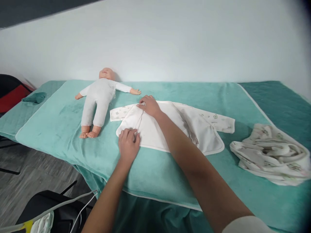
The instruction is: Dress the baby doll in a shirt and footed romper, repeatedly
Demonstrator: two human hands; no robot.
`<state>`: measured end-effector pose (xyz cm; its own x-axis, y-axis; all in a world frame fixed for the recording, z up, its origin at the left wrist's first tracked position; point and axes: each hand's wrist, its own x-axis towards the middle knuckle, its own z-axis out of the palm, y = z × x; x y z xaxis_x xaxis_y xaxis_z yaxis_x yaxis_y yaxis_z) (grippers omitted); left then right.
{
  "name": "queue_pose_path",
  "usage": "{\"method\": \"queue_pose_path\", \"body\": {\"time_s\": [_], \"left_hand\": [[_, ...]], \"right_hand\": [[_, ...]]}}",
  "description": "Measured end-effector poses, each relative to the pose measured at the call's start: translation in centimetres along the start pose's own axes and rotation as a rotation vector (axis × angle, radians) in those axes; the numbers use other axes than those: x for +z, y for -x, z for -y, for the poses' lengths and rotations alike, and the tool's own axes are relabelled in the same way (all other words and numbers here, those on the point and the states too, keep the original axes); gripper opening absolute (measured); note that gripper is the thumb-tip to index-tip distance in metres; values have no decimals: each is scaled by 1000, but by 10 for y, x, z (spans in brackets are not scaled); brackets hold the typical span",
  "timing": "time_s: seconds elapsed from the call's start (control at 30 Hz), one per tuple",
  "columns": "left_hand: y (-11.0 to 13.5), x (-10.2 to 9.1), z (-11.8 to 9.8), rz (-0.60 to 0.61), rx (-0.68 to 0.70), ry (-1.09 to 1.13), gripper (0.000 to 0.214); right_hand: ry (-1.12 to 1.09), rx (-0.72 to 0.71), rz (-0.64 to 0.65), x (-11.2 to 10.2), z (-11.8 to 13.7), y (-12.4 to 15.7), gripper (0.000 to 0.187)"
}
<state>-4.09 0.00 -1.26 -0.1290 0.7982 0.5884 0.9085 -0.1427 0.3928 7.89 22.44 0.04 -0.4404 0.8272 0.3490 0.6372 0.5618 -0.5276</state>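
Observation:
A white baby shirt [160, 129] with small printed figures on its sleeves lies spread open, inside up, on a green cover. My right hand [150, 106] reaches across it to the upper left edge, with fingers and thumb closed on the cloth near the left sleeve. At the lower left hem, my left hand [128, 144] has its fingers curled over the shirt's edge; the cloth under them is partly hidden. Left of the shirt, a baby doll [99, 94] in a white suit lies on its back, arms spread, one hand close to my right hand.
A crumpled white printed cloth [272, 153] lies at the right on the green cover [170, 174]. White wall stands behind the bed. Black chairs [48, 207] are at the left, with a cable [70, 201] crossing near the bed's front edge.

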Motion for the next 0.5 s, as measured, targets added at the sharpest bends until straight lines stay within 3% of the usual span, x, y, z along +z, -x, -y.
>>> {"method": "queue_pose_path", "body": {"time_s": [0.2, 0.5], "left_hand": [[0, 0, -1, 18, 4, -75, 16], [1, 0, 0, 23, 19, 38, 21]], "right_hand": [[40, -38, -10, 0, 4, -3, 13], [227, -121, -31, 6, 14, -6, 17]]}}
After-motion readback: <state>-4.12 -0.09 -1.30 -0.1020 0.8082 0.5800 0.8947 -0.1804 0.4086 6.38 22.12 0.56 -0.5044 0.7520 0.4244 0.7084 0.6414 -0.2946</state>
